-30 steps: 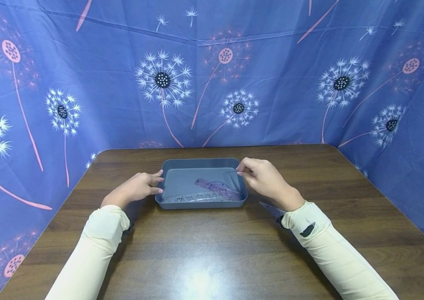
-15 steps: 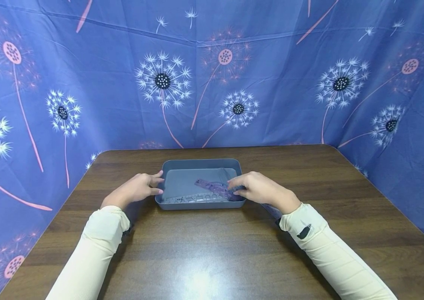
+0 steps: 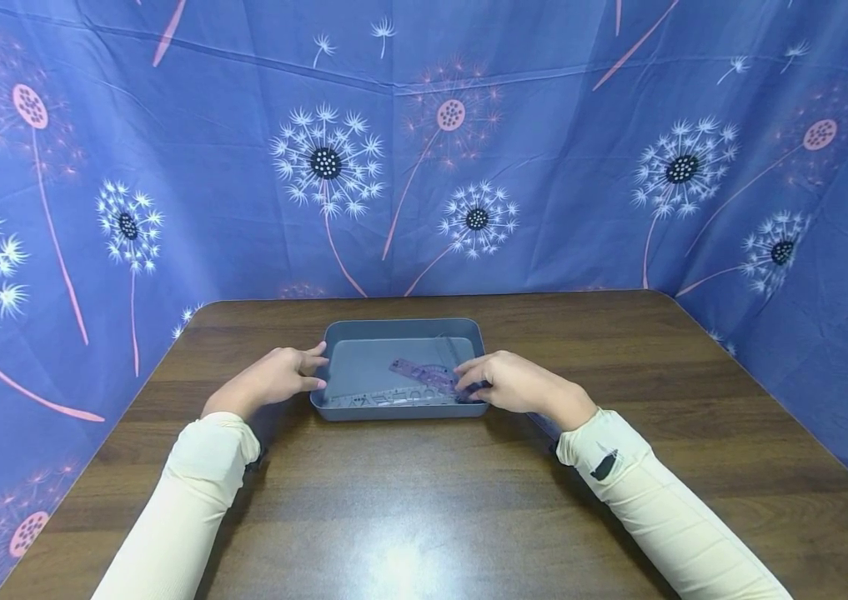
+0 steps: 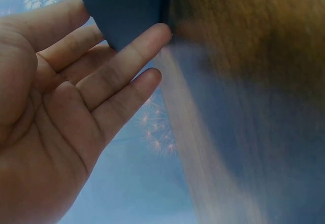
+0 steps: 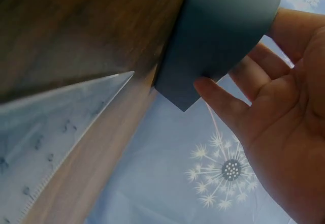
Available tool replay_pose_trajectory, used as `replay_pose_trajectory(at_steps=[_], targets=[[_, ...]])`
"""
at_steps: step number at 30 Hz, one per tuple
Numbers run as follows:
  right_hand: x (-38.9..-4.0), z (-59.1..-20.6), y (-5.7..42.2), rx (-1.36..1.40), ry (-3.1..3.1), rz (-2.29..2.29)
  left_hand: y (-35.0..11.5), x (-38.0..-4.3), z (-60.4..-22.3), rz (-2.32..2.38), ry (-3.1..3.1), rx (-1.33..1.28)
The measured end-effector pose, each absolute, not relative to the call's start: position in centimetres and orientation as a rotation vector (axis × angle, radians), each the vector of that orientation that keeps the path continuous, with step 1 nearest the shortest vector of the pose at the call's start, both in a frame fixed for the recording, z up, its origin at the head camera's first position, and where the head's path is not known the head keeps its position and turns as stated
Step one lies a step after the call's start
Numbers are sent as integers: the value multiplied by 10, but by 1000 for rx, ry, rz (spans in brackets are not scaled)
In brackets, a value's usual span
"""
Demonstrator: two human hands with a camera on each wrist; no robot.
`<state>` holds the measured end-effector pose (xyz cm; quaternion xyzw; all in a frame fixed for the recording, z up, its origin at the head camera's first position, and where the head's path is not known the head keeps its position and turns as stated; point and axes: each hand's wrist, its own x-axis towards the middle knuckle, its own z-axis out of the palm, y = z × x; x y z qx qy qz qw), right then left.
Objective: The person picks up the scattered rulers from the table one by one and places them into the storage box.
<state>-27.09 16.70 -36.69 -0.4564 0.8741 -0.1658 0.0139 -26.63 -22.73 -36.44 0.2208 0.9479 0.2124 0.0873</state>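
A grey rectangular tray (image 3: 363, 358) stands on the table. Inside it lie a clear ruler with cut-out shapes (image 3: 382, 397), a purple see-through ruler (image 3: 412, 368) and a faint clear piece at the back right. My left hand (image 3: 269, 381) rests at the tray's left wall, fingers extended, some over the rim and two outside, as the left wrist view shows. My right hand (image 3: 517, 381) reaches over the right wall with its fingertips at the purple ruler's right end. The wall (image 5: 218, 41) hides the fingertips in the right wrist view, so a grip cannot be confirmed.
A clear set square (image 5: 61, 137) with printed marks lies on the table below my right wrist. The brown wooden table (image 3: 393, 483) reaches back to a blue dandelion-patterned cloth (image 3: 424, 167).
My right hand has let go of the clear piece at the tray's back right and moved nearer, down to the purple ruler. My left hand has stayed at the left wall.
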Motion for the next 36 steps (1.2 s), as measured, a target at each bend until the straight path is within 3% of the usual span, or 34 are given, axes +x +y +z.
replay_pose_trajectory(at_steps=[14,36], targets=[[-265,-363,166,-1173,2686,-504,-226,-264,-363,618,2836,663],[-261,-367,157,-1169,2638,-394,-228,-266,-364,639,2829,664]])
